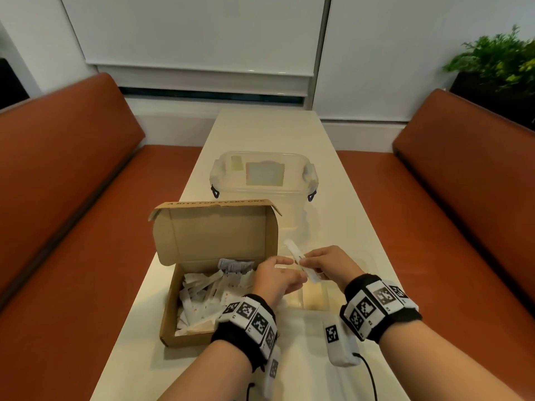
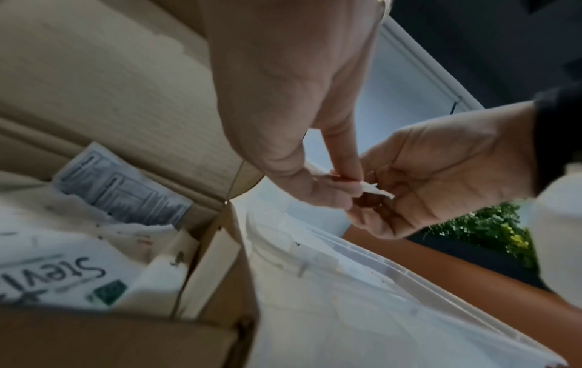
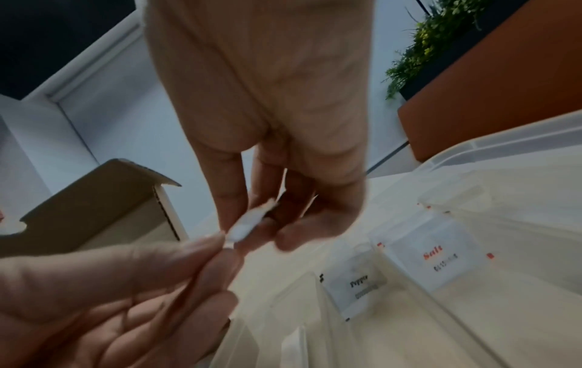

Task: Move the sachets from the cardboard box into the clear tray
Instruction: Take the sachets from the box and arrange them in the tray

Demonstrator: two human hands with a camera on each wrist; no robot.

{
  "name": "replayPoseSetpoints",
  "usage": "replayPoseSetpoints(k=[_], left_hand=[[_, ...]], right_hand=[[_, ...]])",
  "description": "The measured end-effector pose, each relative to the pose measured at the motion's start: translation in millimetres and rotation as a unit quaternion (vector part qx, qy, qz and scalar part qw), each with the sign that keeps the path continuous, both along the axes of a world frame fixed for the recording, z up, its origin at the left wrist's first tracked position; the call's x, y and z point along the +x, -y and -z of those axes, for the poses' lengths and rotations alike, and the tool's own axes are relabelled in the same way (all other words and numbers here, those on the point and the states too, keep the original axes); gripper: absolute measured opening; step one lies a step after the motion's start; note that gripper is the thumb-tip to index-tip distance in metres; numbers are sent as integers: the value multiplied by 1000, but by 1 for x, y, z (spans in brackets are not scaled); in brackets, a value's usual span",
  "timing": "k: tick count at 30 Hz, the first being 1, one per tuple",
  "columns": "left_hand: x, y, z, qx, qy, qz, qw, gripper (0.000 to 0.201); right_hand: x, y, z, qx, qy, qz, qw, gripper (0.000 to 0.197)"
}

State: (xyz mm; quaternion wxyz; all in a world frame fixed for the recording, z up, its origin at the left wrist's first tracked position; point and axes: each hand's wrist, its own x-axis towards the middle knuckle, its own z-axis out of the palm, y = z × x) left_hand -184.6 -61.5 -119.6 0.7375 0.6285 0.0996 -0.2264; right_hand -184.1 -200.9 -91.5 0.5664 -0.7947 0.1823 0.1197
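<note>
The open cardboard box (image 1: 185, 337) stands on the left of the table with several white sachets (image 1: 208, 293) piled inside, and its lid stands upright. Just right of it lies the clear tray (image 1: 327, 296). In the right wrist view its compartments carry a "Pepper" label (image 3: 356, 286) and a "Salt" label (image 3: 434, 256). Over the tray's left part my two hands meet on one long white stick sachet (image 1: 298, 257). My right hand (image 1: 321, 263) holds its middle in curled fingers. My left hand (image 1: 282, 272) pinches its near end (image 3: 234, 236) between thumb and finger.
A clear lidded container (image 1: 263, 180) stands behind the box and tray. Orange benches (image 1: 72, 198) run along both long sides of the narrow white table (image 1: 269, 131). A potted plant (image 1: 498, 59) is at the far right. A white tagged device (image 1: 341, 340) with a cable hangs under my right wrist.
</note>
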Motion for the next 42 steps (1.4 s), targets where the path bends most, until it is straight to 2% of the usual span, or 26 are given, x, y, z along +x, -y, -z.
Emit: replayPoseSetpoints(k=[1, 2, 3, 5, 6, 7, 12, 15, 18, 24, 27, 30, 34, 37, 40, 42], left_hand=[[0, -1, 2, 41, 23, -1, 999, 33], [1, -2, 4, 120, 62, 2, 991, 29], [1, -4, 6, 224, 109, 13, 968, 24], [0, -11, 6, 403, 183, 49, 896, 18], [0, -13, 7, 448, 197, 65, 870, 18], [1, -16, 8, 471, 196, 79, 856, 18], [4, -23, 12, 473, 159, 96, 861, 15], [1, -21, 12, 467, 157, 110, 863, 15], [-2, -20, 14, 459, 149, 111, 869, 12], [-1, -20, 17, 443, 133, 107, 880, 8], [1, -19, 19, 432, 124, 104, 887, 9], [2, -19, 21, 430, 116, 103, 889, 7], [5, -19, 22, 412, 103, 96, 900, 8], [7, -19, 22, 386, 87, 90, 914, 10], [9, -20, 22, 378, 75, 96, 918, 12], [10, -20, 22, 384, 74, 105, 914, 13]], right_hand=[[1, -1, 2, -15, -2, 7, 1000, 12], [2, -2, 4, -23, -6, 18, 1000, 11], [4, -3, 6, -27, -10, 29, 999, 10], [6, -4, 10, -27, -21, 48, 998, 8], [8, -5, 12, -30, -26, 54, 998, 6], [10, -5, 14, -37, -31, 58, 997, 6], [22, -11, 25, -113, -48, 39, 992, 12], [26, -17, 28, -194, -52, 14, 980, 5], [29, -26, 31, -285, -90, -40, 954, 17], [33, -44, 36, -400, -130, -91, 903, 13], [37, -49, 37, -423, -144, -121, 887, 5], [39, -51, 41, -428, -157, -165, 875, 23], [39, -48, 46, -456, -147, -213, 851, 28], [37, -45, 46, -481, -100, -224, 842, 27], [33, -43, 44, -473, -71, -246, 843, 46], [30, -40, 44, -478, -71, -270, 833, 54]])
